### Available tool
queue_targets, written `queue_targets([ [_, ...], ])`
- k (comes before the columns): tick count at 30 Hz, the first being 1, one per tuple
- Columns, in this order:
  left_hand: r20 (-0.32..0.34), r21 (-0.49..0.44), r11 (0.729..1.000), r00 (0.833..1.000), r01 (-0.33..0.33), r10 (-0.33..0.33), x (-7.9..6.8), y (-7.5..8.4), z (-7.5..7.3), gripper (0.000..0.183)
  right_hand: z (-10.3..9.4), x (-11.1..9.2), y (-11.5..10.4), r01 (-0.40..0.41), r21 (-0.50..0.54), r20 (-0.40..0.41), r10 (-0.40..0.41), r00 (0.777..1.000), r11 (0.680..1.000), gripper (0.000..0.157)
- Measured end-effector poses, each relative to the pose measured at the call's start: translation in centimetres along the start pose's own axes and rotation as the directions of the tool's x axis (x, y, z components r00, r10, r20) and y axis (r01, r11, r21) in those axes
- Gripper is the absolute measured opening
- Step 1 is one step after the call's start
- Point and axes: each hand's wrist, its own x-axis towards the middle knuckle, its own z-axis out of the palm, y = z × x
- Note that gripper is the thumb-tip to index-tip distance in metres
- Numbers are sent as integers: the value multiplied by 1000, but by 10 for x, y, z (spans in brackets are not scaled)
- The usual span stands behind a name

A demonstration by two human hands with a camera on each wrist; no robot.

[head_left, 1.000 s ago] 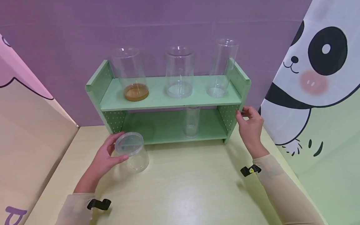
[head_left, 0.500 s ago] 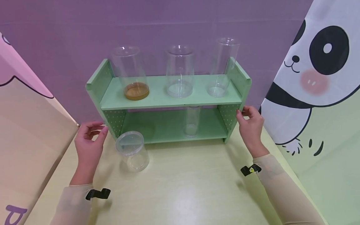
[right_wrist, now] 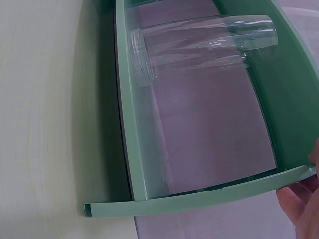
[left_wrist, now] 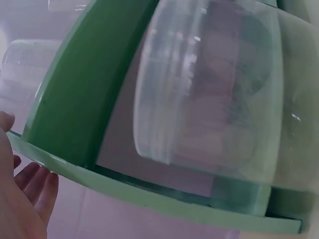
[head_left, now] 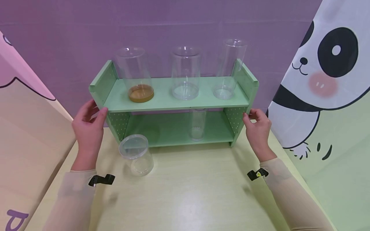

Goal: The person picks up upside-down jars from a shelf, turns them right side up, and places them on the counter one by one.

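Observation:
A two-tier green shelf [head_left: 173, 107] stands on the table. My left hand [head_left: 89, 128] holds its left side panel, with the thumb at the front edge and the fingers [left_wrist: 42, 184] on the outer face. My right hand [head_left: 258, 131] pinches the right side panel; in the right wrist view its fingers [right_wrist: 294, 201] lie outside the panel. On the upper tier stand a clear jar with a brown base [head_left: 140, 93], a wide clear jar [head_left: 185, 91] and a tall clear jar [head_left: 224, 93]. A slim clear jar [head_left: 198, 128] stands on the lower tier.
A lidded clear jar [head_left: 140, 162] stands on the table [head_left: 190, 189] before the shelf's front left corner, close to the left hand. Purple cloth [head_left: 162, 32] hangs behind the shelf. A panda-printed panel [head_left: 323, 96] borders the right side, a pink and cream one [head_left: 31, 134] the left.
My left hand has let go of the lidded jar, moved left and then up to the shelf's left side panel. The right hand stays at the right panel; the jars stand still.

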Motion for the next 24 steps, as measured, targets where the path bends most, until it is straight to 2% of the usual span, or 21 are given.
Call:
queue_targets([
  [8, -48, -167, 984, 996, 66, -75, 5, 4, 6, 36, 0, 0, 1, -4, 18, -5, 4, 1000, 1000, 13],
  [15, -56, -185, 979, 994, 80, -92, 6, 5, 6, 36, -1, -9, -1, -56, 38, -7, 56, 998, 998, 21],
  [21, -48, -209, 974, 994, 86, -98, 6, 4, 8, 36, 9, -36, -2, 26, 58, -130, -18, 991, 998, 21],
  [24, -53, -207, 975, 994, 86, -99, 6, 4, 6, 37, 18, -49, -4, 69, 79, -95, -61, 994, 994, 20],
])
